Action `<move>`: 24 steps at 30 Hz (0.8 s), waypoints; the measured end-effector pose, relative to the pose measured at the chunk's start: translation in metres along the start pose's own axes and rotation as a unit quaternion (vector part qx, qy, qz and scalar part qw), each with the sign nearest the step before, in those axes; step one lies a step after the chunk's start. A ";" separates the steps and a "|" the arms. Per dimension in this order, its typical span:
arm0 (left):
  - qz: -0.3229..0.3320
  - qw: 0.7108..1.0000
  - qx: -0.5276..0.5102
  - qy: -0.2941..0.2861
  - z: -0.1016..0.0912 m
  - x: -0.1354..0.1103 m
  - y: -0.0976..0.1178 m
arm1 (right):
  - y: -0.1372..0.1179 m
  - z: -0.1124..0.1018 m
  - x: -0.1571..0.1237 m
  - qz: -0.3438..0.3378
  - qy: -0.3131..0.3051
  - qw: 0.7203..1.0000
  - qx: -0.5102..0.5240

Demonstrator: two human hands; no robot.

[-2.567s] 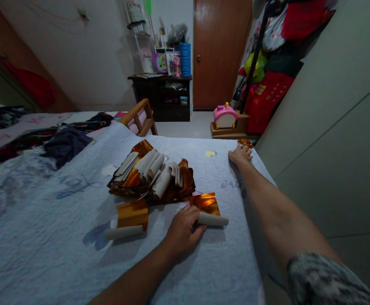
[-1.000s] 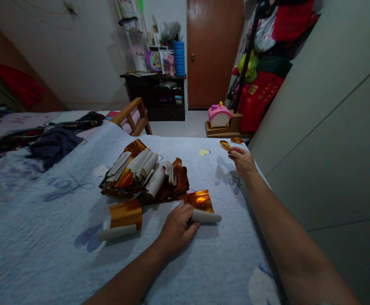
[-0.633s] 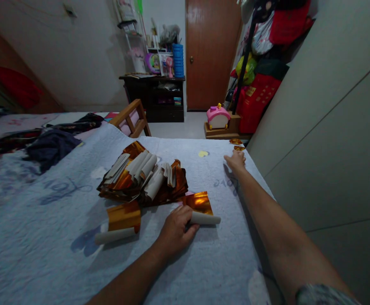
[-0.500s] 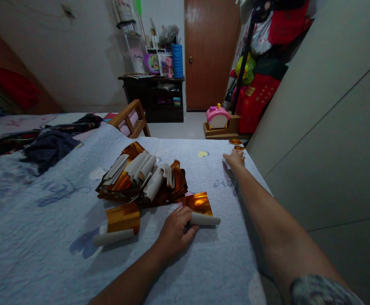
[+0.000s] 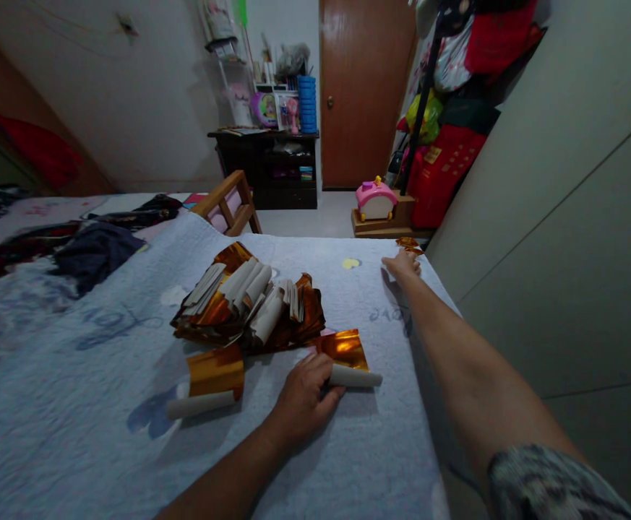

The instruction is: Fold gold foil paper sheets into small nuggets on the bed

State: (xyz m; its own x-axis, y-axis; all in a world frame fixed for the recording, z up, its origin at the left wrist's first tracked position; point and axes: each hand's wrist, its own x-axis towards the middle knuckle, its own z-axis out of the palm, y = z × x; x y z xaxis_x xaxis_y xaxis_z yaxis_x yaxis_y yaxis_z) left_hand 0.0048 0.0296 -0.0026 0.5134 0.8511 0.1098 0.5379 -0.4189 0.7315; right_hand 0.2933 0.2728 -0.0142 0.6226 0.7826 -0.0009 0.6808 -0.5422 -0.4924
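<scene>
My left hand (image 5: 311, 393) lies on a shiny amber-gold sheet (image 5: 348, 347) with a rolled grey edge. Its fingers rest over the roll's left end and the thumb is on the near side, so it holds the sheet down. My right hand (image 5: 403, 267) is stretched to the bed's far right corner, thumb apart from the fingers, nearest to small amber-gold pieces (image 5: 408, 244); I see nothing in it. Left of centre sits a heap of amber-gold sheets and grey rolls (image 5: 250, 300). Nearer me lies another amber-gold sheet (image 5: 216, 372) with a grey rolled edge.
A light blue patterned bedspread (image 5: 103, 375) covers the surface. Dark clothes (image 5: 98, 253) lie at the left. A wooden chair (image 5: 228, 206) stands at the far edge, and a pale cabinet (image 5: 575, 238) flanks the right. A pink toy (image 5: 376, 201) sits on a box beyond.
The whole view has shifted slightly to the right. My left hand stays on the sheet, and my right hand remains at the far corner, a little closer to the small pieces.
</scene>
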 end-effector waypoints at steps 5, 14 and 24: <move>0.000 1.000 0.001 0.002 0.001 0.000 -0.001 | 0.001 -0.001 0.002 -0.015 -0.010 1.000 0.009; -0.002 1.000 -0.008 0.001 -0.001 0.000 0.002 | -0.007 -0.010 -0.004 -0.007 -0.019 1.000 0.021; 0.009 0.998 -0.064 0.007 -0.004 -0.006 0.002 | -0.011 -0.017 -0.016 -0.019 -0.015 0.998 0.051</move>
State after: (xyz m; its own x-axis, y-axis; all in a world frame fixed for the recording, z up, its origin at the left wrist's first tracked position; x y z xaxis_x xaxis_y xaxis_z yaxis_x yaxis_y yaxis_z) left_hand 0.0004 0.0254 0.0004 0.5118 0.8487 0.1332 0.4378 -0.3911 0.8096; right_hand 0.2821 0.2610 0.0058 0.5841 0.8117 -0.0067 0.6597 -0.4795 -0.5787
